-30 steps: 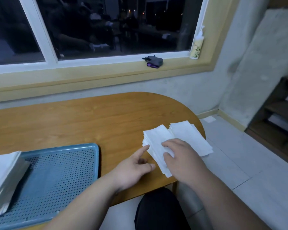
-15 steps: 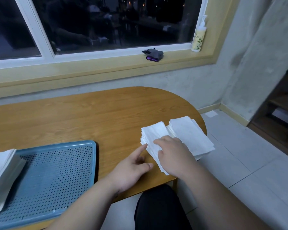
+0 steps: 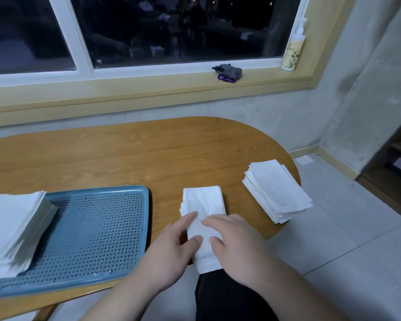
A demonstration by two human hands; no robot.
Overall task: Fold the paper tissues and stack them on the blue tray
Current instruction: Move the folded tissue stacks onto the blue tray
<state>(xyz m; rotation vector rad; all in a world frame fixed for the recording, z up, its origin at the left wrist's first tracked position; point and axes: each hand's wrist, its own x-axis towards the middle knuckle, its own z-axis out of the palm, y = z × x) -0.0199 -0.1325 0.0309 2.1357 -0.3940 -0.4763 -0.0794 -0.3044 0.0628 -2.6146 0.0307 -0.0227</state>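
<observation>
Pressing the tissue (image 3: 204, 205) flat on the table (image 3: 148, 158), head view: left grip (image 3: 171, 246) and right grip (image 3: 236, 246) both spread, fingers laid on top, nothing pinched. It sits between blue tray (image 3: 97, 232) and loose stack (image 3: 276, 191), near end overhanging the edge. Probably thin, soft, tears easily; I'd lift one corner lightly and crease with flat fingers. Folded stack (image 3: 14, 228) is on the tray's left end.

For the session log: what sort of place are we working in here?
Probably a room in a home or small office, at night. A rounded wooden table stands against the wall under a wide window that is dark outside, a pump bottle stands on the sill, and the floor is tiled.
</observation>
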